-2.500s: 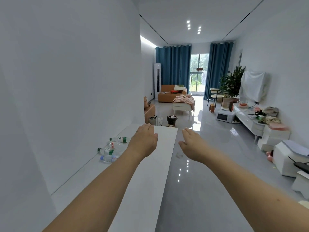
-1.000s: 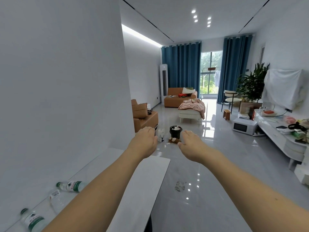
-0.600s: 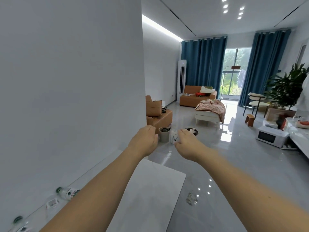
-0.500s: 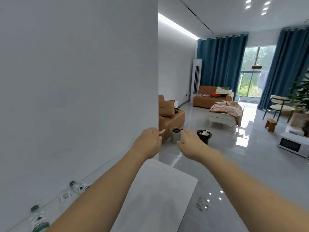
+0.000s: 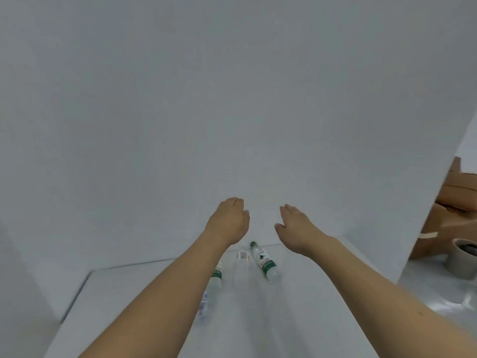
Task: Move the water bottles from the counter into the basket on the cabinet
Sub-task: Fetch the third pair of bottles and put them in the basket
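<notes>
Several clear plastic water bottles lie on their sides on the white counter (image 5: 296, 319). One with a green cap and green label (image 5: 263, 262) lies furthest right. A bottle with a white label (image 5: 241, 270) lies beside it. A green-labelled bottle (image 5: 215, 280) and a blue-labelled one (image 5: 205, 303) show along my left forearm, partly hidden by it. My left hand (image 5: 228, 222) and right hand (image 5: 296, 226) are stretched out above the bottles, palms down, fingers relaxed, holding nothing. No basket is in view.
A plain white wall fills the view behind the counter and ends at a corner on the right. Past that corner stand brown cardboard boxes (image 5: 449, 210) and a grey pot (image 5: 464, 258) on the shiny floor.
My view has swung left from the living room to face the wall and counter. The bottles now lie straight below my hands instead of at the lower left.
</notes>
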Demonstrator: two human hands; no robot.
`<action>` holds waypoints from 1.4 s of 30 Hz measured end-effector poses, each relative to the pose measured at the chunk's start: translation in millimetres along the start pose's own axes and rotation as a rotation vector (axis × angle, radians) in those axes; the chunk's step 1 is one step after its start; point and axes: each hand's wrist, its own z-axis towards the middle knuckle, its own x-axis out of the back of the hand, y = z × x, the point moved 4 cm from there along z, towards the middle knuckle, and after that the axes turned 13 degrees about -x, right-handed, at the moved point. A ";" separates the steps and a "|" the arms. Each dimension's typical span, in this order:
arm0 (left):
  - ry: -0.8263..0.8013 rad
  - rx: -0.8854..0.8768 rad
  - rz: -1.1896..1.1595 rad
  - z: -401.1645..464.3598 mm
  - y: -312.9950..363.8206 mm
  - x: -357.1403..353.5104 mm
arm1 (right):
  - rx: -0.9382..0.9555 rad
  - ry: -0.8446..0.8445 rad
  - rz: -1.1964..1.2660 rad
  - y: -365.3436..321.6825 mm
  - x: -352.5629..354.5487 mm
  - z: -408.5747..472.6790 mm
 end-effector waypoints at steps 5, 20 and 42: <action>-0.028 0.252 0.065 -46.9 -84.8 7.6 | 0.157 -0.123 -0.013 -61.4 -54.1 31.8; -0.299 0.889 -0.322 -42.9 -282.7 -212.4 | -0.289 -0.523 0.357 -70.9 -299.6 220.1; -0.286 1.196 -0.592 -80.1 -370.3 -344.5 | -0.444 -0.275 0.353 -78.3 -493.5 325.7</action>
